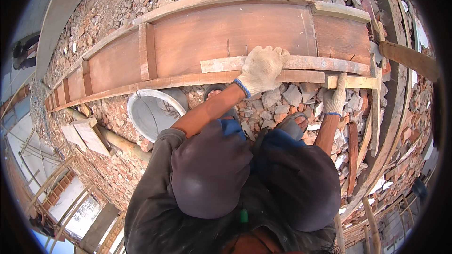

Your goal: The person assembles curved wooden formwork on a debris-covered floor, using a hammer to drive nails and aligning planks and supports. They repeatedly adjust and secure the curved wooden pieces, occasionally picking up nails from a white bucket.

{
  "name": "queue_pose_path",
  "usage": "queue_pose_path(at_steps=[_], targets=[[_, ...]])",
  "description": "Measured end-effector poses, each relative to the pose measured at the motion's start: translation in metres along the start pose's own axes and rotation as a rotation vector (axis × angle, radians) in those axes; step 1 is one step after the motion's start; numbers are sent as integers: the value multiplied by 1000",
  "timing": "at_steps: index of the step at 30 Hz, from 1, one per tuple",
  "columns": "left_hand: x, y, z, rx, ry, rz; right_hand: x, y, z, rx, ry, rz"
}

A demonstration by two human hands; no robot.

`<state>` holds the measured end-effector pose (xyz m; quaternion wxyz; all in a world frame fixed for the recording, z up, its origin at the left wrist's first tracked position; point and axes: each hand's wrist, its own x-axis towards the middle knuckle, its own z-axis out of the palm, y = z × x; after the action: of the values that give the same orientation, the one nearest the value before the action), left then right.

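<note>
A long plywood form panel (221, 28) with wooden edge strips and cross battens lies across the rubble before me. Along its near side runs a loose-looking wooden batten (310, 63), with several nails standing up from or beside it. My left hand (262, 71), in a knitted glove with a blue cuff, is closed over the middle of this batten, its fingers curled at the far edge. My right hand (335, 98), gloved too, grips a short pale wooden strip (360, 82) at the panel's near right edge. One digit rests on top; the others are mostly hidden below.
A round grey bucket (153, 117) stands left of my feet, near a bamboo pole (125, 142) and a small board piece (84, 136). Broken stone and brick (282, 101) cover the ground. At the right are a thick wooden pole (409, 58) and long boards (400, 94).
</note>
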<state>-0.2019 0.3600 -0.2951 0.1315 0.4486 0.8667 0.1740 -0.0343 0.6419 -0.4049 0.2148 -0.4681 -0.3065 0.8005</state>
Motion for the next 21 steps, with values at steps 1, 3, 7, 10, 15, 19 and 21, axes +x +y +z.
queue_pose_path(at_steps=[1, 3, 7, 10, 15, 19, 21], targets=[[0, 0, 1, 3, -6, 6, 5, -1, -9, 6, 6, 19], [-3, -4, 1, 26, -21, -7, -25, -5, 18, -85, 34, 97], [-1, 0, 0, 7, -9, -1, -9, -8, -4, -269, 41, -5], [-3, -4, 5, -11, 9, -3, -4, -15, -17, -145, 42, 76], [-6, -5, 0, -17, 5, -8, -40, -30, 19, -827, 234, -505], [-4, -6, 4, -2, 7, -6, -92, -64, 85, -1667, -452, -983], [-2, -6, 7, -12, 10, 2, -105, -54, 122, -1910, -677, -1079]])
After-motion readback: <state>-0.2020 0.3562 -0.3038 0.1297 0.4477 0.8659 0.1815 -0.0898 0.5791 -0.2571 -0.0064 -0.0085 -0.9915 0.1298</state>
